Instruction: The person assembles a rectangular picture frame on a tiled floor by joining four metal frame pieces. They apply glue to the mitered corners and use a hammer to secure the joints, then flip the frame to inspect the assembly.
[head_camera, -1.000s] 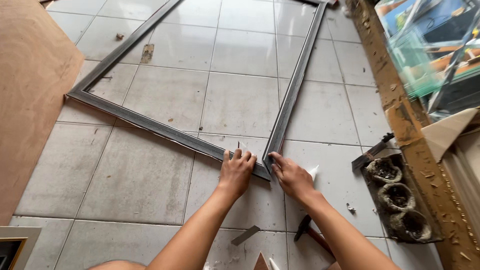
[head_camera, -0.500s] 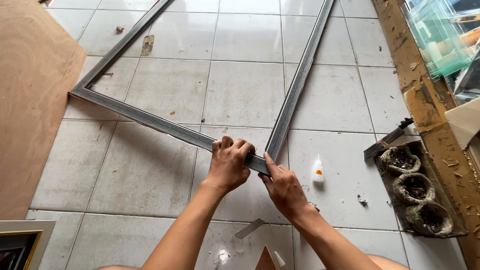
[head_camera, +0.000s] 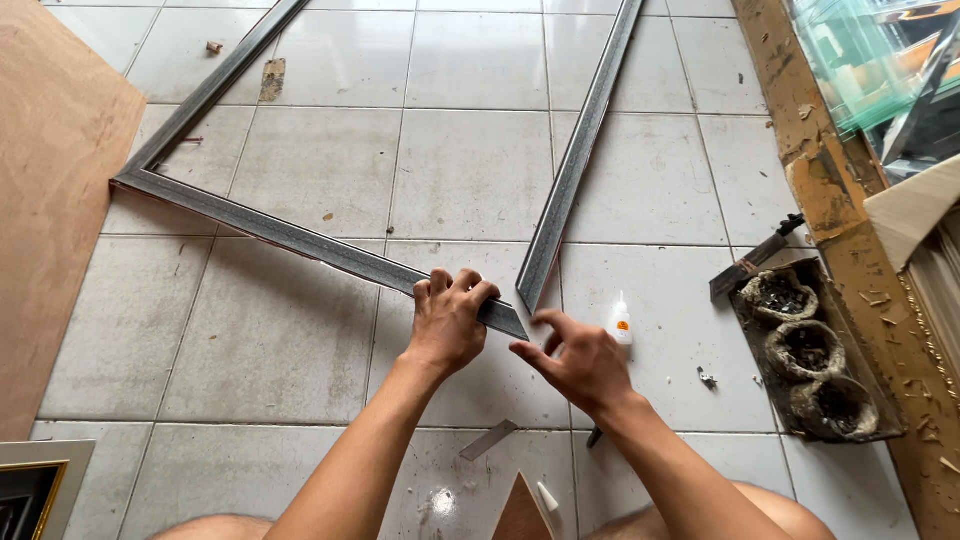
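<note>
- Left hand (head_camera: 450, 320) now curled over frame (head_camera: 300, 238) near its lower corner at frame centre, fingers clamped on the rail; flat a second ago.
- Right hand (head_camera: 580, 362) shifted beside the mitre, fingers loosely pinching, nothing visibly held.
- Grey, textured, narrow mouldings on glossy tile floor (head_camera: 470, 170).
- Small white glue bottle (head_camera: 621, 322) just right.

One item recorded: a small white plastic squeeze bottle with a pointed nozzle (head_camera: 621, 322), which stood upright on the pale tiled floor (head_camera: 470, 170), just beside the person's right hand (head_camera: 580, 360) and near the corner of the grey moulded picture frame (head_camera: 560, 210). It bore a small orange-and-dark label patch on its front face. No signs or screens were seen in the head view.
</note>
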